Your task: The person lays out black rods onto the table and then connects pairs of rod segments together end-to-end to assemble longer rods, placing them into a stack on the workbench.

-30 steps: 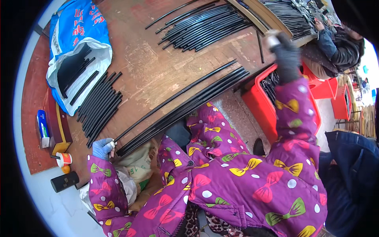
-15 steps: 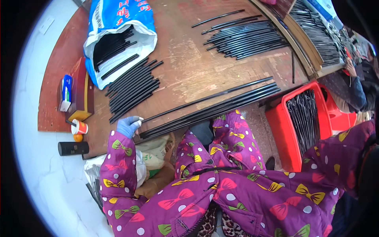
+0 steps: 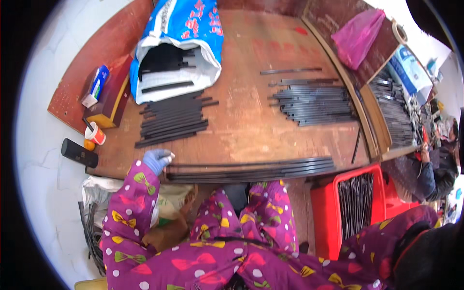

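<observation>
My left hand (image 3: 157, 160), in a blue glove with pale fingertips showing, is at the table's front edge, by the left ends of several long black rods (image 3: 251, 171). Its fingers are curled together; whether anything is pinched in them is too small to make out. The long rods lie side by side along the edge, above my lap. Beyond the hand is a stack of shorter black rods (image 3: 174, 118), in front of a blue-and-white sack (image 3: 205, 79) holding more. My right sleeve (image 3: 386, 227) reaches to the right; the hand is out of sight.
Another rod pile (image 3: 316, 104) lies at the table's far right. A red bin (image 3: 324, 212) of thin black strips stands right of my knees. At left are a box (image 3: 113, 92), paper cup (image 3: 96, 134) and black cylinder (image 3: 79, 153). A person (image 3: 427, 169) works at far right.
The view has tilted up and shifted, showing more of the table's far side. The rod that lay slanting apart from the long ones is now close alongside them. My left hand stays near their ends.
</observation>
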`<state>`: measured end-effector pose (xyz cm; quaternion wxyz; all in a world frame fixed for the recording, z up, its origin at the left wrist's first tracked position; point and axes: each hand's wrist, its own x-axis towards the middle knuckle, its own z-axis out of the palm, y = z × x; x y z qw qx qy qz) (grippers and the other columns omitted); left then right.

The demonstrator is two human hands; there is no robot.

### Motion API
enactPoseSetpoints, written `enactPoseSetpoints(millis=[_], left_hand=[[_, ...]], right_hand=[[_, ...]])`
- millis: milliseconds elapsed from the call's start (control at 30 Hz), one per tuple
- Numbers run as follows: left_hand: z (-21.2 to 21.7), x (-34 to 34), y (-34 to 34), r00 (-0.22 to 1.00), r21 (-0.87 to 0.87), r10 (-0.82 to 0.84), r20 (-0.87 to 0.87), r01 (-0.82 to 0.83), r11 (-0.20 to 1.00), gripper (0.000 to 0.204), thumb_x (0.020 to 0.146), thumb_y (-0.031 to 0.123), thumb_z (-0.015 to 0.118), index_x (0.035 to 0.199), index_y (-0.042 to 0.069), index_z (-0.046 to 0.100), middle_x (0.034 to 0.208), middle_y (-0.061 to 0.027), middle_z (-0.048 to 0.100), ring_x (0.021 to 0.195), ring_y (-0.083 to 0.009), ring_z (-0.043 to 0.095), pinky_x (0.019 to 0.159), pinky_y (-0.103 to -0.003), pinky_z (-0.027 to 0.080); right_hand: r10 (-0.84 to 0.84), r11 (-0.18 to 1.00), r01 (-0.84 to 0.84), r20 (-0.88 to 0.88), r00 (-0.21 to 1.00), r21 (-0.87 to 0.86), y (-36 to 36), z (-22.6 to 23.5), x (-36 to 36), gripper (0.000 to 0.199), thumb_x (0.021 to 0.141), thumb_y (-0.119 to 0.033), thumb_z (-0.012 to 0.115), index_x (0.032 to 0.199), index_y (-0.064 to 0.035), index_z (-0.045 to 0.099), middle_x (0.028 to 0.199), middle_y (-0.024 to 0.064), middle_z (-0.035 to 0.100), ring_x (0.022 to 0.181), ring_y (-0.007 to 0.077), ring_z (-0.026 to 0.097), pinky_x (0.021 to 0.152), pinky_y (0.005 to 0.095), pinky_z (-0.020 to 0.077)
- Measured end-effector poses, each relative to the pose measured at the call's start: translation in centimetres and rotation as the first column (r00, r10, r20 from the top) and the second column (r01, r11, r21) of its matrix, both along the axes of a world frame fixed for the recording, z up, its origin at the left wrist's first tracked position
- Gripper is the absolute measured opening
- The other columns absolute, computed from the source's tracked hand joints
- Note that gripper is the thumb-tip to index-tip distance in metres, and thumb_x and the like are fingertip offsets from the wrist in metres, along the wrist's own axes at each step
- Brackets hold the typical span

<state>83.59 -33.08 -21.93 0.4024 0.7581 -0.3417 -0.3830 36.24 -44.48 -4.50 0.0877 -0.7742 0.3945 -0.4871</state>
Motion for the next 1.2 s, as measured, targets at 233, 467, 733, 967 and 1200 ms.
enactPoseSetpoints(millis=[233, 467, 733, 967, 1200], left_hand=[[2.7, -1.5, -3.4, 1.0, 0.014, -0.017, 0.014, 0.017, 1.0, 0.017, 0.078, 0.009, 0.059, 0.091, -0.002, 0.062, 0.071, -0.0052, 0.062, 0.044, -0.0078, 0.047, 0.044, -0.022, 0.039], [2.4, -1.1, -2.2, 1.0, 0.096, -0.007, -0.007, 0.008, 0.995, 0.016, 0.078, 0.005, 0.056, 0.09, -0.002, 0.062, 0.068, -0.006, 0.061, 0.042, -0.0072, 0.046, 0.041, -0.021, 0.038], [2.0, -0.7, -1.7, 0.999, 0.059, 0.047, -0.016, -0.046, 0.997, 0.018, 0.077, 0.012, 0.061, 0.091, 0.001, 0.063, 0.063, -0.0029, 0.058, 0.041, -0.0067, 0.044, 0.04, -0.021, 0.036], [2.3, -0.8, -2.8, 0.995, 0.07, 0.082, -0.053, -0.078, 0.994, 0.016, 0.076, 0.011, 0.062, 0.089, 0.002, 0.064, 0.063, -0.0024, 0.059, 0.042, -0.0063, 0.044, 0.042, -0.021, 0.036], [1.8, -0.4, -1.7, 0.991, 0.079, 0.079, -0.109, -0.071, 0.994, 0.016, 0.078, 0.009, 0.059, 0.091, 0.003, 0.063, 0.065, -0.0029, 0.06, 0.041, -0.0058, 0.045, 0.04, -0.021, 0.036]], right_hand=[[-0.061, 0.998, 0.061, 0.01, 0.998, -0.01, 0.9, 1.2, -0.4, 0.022, 0.083, -0.02, 0.046, 0.091, -0.0021, 0.056, 0.076, 0.0062, 0.057, 0.067, 0.0142, 0.052, 0.059, 0.0256, 0.0428], [-0.016, 1.0, 0.015, 0.029, 0.999, 0.022, 0.2, -0.7, 0.0, 0.023, 0.083, -0.021, 0.046, 0.09, -0.0018, 0.056, 0.076, 0.0066, 0.057, 0.067, 0.0146, 0.052, 0.059, 0.0259, 0.0429], [-0.048, 0.999, 0.048, 0.015, 0.999, 0.007, 0.4, -0.3, -0.4, 0.024, 0.083, -0.022, 0.045, 0.09, -0.0014, 0.056, 0.076, 0.0071, 0.057, 0.067, 0.0149, 0.052, 0.058, 0.0262, 0.043], [-0.06, 0.998, 0.06, 0.038, 0.997, -0.001, 0.3, -0.2, -1.1, 0.025, 0.083, -0.023, 0.045, 0.089, -0.0011, 0.056, 0.076, 0.0075, 0.057, 0.067, 0.0153, 0.052, 0.058, 0.0265, 0.043], [-0.028, 1.0, 0.027, 0.072, 0.997, 0.004, 0.4, -0.4, -1.4, 0.026, 0.082, -0.024, 0.045, 0.089, -0.0008, 0.056, 0.076, 0.0079, 0.057, 0.068, 0.0156, 0.052, 0.058, 0.0267, 0.0431]])
